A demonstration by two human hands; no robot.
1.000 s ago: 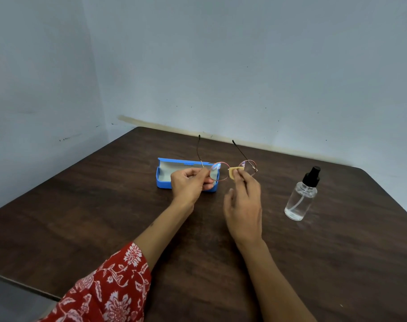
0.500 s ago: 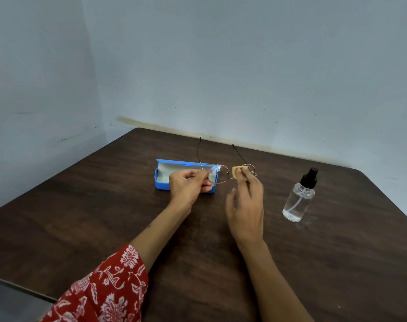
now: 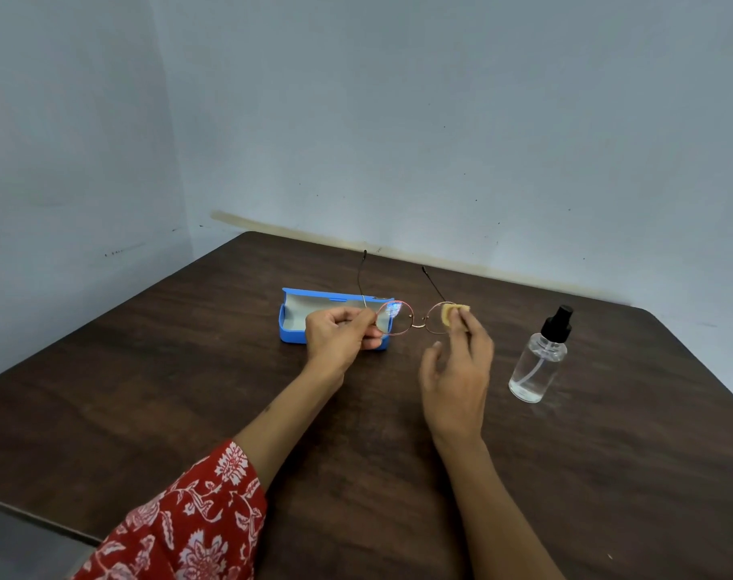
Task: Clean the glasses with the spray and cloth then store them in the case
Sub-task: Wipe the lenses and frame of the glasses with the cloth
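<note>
Dark wood bench set into a pale wall corner. Glasses held above it, temples unfolded and pointing away. Left hand pinches the frame at the left lens edge; right hand presses a small tan cloth against the right lens, fingers curled on it. Spray bottle stands upright to the right, apart. Blue case lies open behind the left hand. Judged: wiping underway; folding and casing remain.

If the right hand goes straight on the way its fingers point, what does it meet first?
Probably the yellow cloth that the right hand already pinches against the right lens of the glasses; beyond lies bare table, though depth is unclear.
</note>
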